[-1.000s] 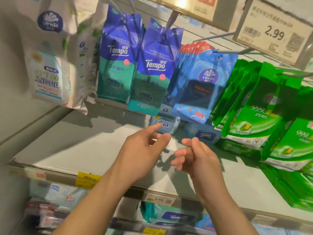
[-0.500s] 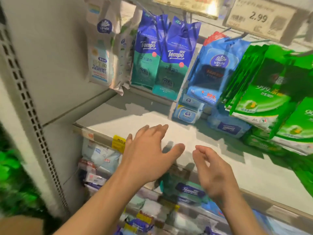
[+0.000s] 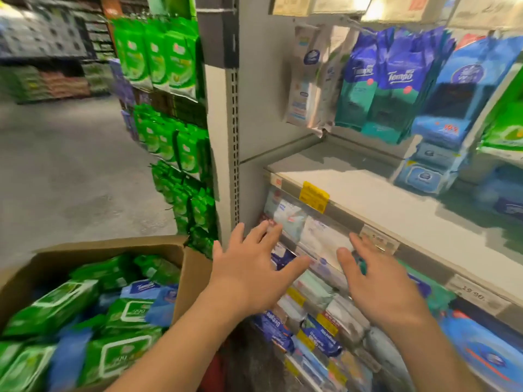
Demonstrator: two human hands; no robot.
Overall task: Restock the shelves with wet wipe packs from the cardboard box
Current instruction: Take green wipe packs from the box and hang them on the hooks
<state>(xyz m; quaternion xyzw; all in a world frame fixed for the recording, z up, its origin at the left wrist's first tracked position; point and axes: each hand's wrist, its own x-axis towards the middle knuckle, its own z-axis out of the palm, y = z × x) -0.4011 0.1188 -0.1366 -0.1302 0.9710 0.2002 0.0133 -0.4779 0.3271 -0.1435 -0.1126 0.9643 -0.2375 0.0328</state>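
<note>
Left hand: fingers straight and spread, holding nothing. It hangs in the air in front of the lower shelf rows, touching no pack that can be made out.

Right hand: fingers likewise released and spread, empty, just beside the left hand. Its fingertips reach up close to the price strip on the shelf edge; whether they touch it cannot be told.

Box: cardboard, open, to the left of the left fingers and below them. It is heaped with wipe packs, mostly green, some blue and white. None has been lifted out by either hand at this moment.

Shelf: pale board above and beyond both sets of fingertips. Much of its front part is bare; a few blue packs sit at its back right. A yellow tag hangs from its lip, above the left fingers.

Hanging packs: blue and teal pouches on pegs, high above the right fingers, with green ones on the end rack far to the upper left.

Step in hand, as judged: between loads, both hands free and the view swung toward the box. Next move would call for reaching left and down into the box, closing the fingers round one pack or a small stack, then carrying it up to the bare shelf front. Soft, slippery wrappers suggest a firm two-sided grasp.
</note>
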